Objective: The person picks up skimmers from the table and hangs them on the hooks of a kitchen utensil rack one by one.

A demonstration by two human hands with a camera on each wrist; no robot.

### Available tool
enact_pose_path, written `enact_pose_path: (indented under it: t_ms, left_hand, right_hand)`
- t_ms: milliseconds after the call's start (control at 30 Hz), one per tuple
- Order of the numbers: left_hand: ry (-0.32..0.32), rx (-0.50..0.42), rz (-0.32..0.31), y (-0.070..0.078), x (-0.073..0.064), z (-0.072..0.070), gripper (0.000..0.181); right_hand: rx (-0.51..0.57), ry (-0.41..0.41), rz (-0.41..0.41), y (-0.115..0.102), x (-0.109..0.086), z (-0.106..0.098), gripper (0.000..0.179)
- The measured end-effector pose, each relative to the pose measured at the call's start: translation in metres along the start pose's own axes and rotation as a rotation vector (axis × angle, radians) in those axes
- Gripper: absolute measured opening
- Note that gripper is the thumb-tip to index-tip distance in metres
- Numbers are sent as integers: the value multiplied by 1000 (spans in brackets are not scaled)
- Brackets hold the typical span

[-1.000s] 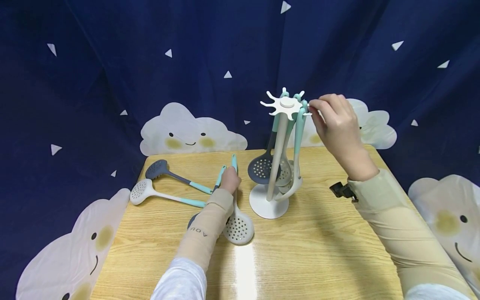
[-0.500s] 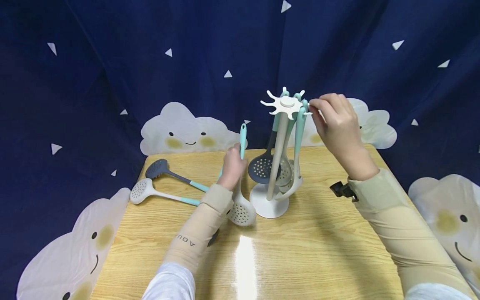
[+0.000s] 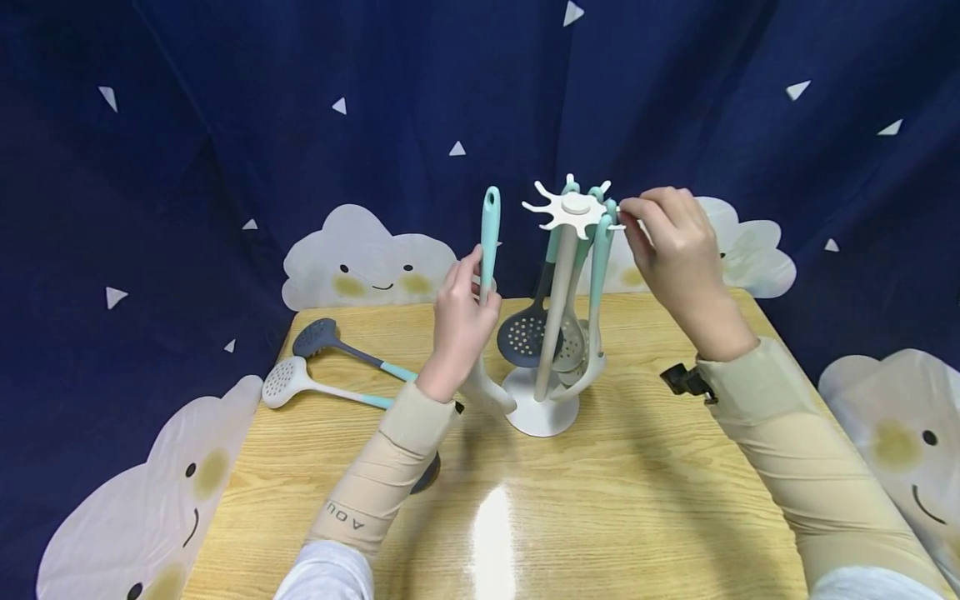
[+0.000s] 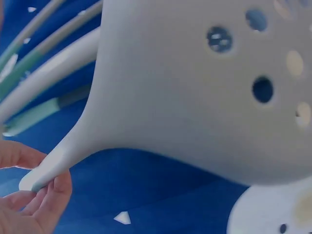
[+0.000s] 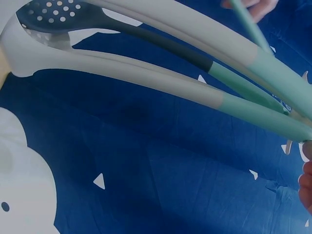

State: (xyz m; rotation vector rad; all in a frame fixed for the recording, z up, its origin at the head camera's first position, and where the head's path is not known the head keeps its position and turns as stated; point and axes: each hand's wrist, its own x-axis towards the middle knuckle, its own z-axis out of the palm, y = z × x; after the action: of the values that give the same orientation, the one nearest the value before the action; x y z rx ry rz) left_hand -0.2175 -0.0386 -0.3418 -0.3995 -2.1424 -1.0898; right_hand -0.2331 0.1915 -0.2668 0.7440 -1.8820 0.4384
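In the head view my left hand [image 3: 459,329] grips a light grey skimmer with a mint handle [image 3: 491,229], handle end up, just left of the white utensil stand [image 3: 557,312]. The left wrist view shows its perforated head [image 4: 161,92] close up and fingers pinching its neck. My right hand [image 3: 675,250] pinches the tip of a hook at the stand's top right. Several utensils hang there by mint handles, among them a dark skimmer [image 3: 517,340] and a light-coloured utensil [image 3: 597,287]. The right wrist view shows their shafts, with my right fingers [image 5: 306,183] at the edge.
On the wooden table [image 3: 637,500] at left lie a dark perforated utensil [image 3: 317,335] and a white perforated turner [image 3: 282,383]. A dark utensil head [image 3: 427,475] shows partly from under my left forearm. A blue curtain [image 3: 405,92] hangs behind.
My left hand has lifted the light grey skimmer off the table, raising it upright toward the stand. My right hand has stayed at the hook.
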Motion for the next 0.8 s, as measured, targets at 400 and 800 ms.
enact_pose_path:
  t_ms: [400,800]
  left_hand:
    - [98,-7,310,43,-11,-17,47]
    - [45,5,415,65,-28,-6,45]
  right_hand:
    - [-2,-16,0,-1,0,-1,10]
    - [1,-19,2,-1,-1,-1,9]
